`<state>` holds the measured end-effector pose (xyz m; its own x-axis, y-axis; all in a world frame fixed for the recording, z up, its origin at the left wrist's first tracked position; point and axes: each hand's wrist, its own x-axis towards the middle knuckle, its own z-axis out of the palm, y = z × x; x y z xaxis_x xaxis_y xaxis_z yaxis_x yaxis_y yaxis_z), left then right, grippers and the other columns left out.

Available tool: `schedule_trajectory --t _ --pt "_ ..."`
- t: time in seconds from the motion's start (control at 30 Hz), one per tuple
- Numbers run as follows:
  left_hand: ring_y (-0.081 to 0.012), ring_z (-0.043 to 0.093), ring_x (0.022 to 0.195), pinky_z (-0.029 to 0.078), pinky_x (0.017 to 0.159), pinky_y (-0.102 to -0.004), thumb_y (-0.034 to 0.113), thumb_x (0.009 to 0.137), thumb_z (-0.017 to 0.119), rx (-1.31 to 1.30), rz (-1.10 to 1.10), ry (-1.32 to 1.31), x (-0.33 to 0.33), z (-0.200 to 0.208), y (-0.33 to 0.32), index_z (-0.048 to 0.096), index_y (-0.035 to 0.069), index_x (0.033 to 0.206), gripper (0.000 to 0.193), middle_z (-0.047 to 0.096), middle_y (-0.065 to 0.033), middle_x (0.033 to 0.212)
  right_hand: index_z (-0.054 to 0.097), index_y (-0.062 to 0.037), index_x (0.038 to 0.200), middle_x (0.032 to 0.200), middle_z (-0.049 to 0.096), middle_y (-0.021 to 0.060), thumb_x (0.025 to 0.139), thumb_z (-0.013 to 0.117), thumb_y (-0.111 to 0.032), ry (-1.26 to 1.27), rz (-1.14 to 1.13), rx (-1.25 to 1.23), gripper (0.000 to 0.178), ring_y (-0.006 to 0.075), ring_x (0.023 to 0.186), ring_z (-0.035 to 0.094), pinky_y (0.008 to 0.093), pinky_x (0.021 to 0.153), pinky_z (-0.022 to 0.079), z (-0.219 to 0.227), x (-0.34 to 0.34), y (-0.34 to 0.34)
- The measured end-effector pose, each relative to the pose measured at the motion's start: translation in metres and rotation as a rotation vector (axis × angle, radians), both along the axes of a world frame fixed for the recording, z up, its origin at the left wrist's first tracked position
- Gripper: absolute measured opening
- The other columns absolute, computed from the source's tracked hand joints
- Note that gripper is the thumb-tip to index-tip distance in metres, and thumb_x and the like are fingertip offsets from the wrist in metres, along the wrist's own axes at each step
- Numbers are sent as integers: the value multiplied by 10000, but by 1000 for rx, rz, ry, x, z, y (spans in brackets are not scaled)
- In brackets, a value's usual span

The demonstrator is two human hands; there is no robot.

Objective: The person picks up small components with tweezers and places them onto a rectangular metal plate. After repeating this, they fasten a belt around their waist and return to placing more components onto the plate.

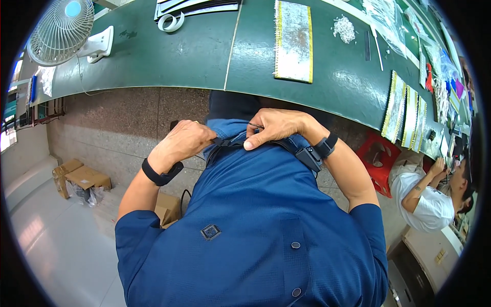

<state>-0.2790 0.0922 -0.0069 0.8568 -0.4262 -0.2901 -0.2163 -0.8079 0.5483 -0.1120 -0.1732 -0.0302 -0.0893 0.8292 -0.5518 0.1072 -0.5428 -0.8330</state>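
Observation:
Both hands are at my waist, in front of the blue shirt (245,194). My left hand (185,139) is closed, its fingers pinching a black strap (223,144) at the shirt's hem. To the right, my right hand (279,125) has thumb and forefinger bent together around a thin dark cord or strap end (254,125); its exact kind is hard to make out. A small black box-shaped device (309,158) hangs at my right hip. Black bands circle both wrists. Part of the strap is hidden by the fingers and cloth folds.
Ahead stands a green-topped table (204,56) with a fan (64,33), a white tape roll (171,22), a long yellow-edged panel (293,43), white bits (344,29) and narrower strips (406,112). A co-worker (424,194) sits right by a red stool (377,158). Cardboard boxes (84,176) lie left.

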Motion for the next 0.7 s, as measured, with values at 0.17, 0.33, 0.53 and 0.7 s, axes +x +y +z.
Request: schedule_trajectory --t 0.17,0.33,0.53,0.7 --pt "-408 704 797 533 677 -514 172 979 673 14 -9 -26 -17 2 6 638 43 826 204 663 -176 786 830 -29 1015 759 683 60 931 795 -639 -4 -9 102 616 169 719 630 375 647 484 5 -5 0" --pt "-422 683 797 514 678 -522 199 1003 677 7 41 34 -43 -2 7 598 43 814 258 645 -175 790 825 -29 1003 721 642 64 952 766 -596 -27 6 94 572 177 684 601 392 622 467 8 -11 3" --pt "-446 677 851 526 732 -529 148 1007 662 -85 107 159 -43 0 -2 634 22 890 174 649 -206 837 821 -18 1022 757 693 35 921 843 -548 -62 -9 79 540 134 699 613 349 623 472 4 -6 -2" --pt "-424 711 925 564 819 -497 105 988 672 -380 149 329 -36 -1 -8 704 8 1000 104 710 -189 934 821 -18 1026 775 724 16 879 899 -497 -50 -17 46 507 98 697 625 302 620 477 7 0 -1"
